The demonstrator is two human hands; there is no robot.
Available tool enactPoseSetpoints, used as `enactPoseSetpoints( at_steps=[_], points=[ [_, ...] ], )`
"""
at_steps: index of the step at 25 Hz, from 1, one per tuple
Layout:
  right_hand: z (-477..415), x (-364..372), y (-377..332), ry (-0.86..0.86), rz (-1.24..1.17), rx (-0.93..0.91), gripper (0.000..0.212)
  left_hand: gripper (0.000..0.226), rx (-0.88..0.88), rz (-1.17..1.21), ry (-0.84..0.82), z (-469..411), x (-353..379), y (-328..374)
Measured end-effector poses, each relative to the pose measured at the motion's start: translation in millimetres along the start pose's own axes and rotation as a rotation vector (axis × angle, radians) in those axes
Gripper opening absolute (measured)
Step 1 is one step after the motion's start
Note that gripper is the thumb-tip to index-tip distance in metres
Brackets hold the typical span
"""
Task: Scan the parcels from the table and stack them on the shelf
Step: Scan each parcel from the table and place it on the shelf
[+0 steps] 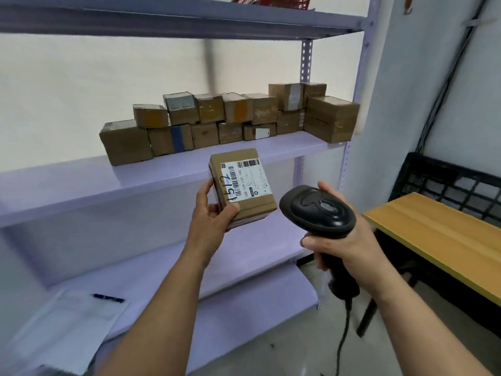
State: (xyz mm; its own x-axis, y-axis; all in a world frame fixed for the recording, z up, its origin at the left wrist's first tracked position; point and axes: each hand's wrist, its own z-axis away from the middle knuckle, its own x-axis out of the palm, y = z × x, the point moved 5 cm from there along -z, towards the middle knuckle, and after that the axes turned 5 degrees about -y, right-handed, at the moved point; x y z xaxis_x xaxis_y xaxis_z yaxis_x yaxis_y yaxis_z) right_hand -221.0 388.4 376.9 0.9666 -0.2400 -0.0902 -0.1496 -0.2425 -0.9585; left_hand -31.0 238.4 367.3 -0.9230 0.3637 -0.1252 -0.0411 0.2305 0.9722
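Note:
My left hand (210,213) holds a small brown cardboard parcel (260,210) in front of the lilac shelf (67,183). Its white barcode label, marked "1512" by hand, faces up toward me. My right hand (344,245) grips a black corded barcode scanner (317,210) just to the right of the parcel, head level with the label. On the middle shelf board, several brown parcels (230,120) are stacked in two rows, with a taller pile at the right end.
A wooden table (439,237) stands at the right, with a black crate (455,183) behind it. Paper sheets (65,327) and a pen (108,297) lie on the lower shelf board. The scanner cable (343,337) hangs down toward the floor.

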Motion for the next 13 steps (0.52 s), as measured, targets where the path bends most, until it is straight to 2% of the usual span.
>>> enactPoseSetpoints(
  at_steps=[8, 13],
  points=[
    [-81.0, 137.3, -18.9, -0.15, 0.021, -0.053, 0.099, 0.063, -0.016, -0.092, 0.259, -11.7, -181.6, 8.2],
    [-128.8, 208.5, -21.3, -0.182, 0.056, -0.064, 0.097, 0.076, -0.115, -0.118, 0.391, -44.1, -283.5, -6.5]
  ],
)
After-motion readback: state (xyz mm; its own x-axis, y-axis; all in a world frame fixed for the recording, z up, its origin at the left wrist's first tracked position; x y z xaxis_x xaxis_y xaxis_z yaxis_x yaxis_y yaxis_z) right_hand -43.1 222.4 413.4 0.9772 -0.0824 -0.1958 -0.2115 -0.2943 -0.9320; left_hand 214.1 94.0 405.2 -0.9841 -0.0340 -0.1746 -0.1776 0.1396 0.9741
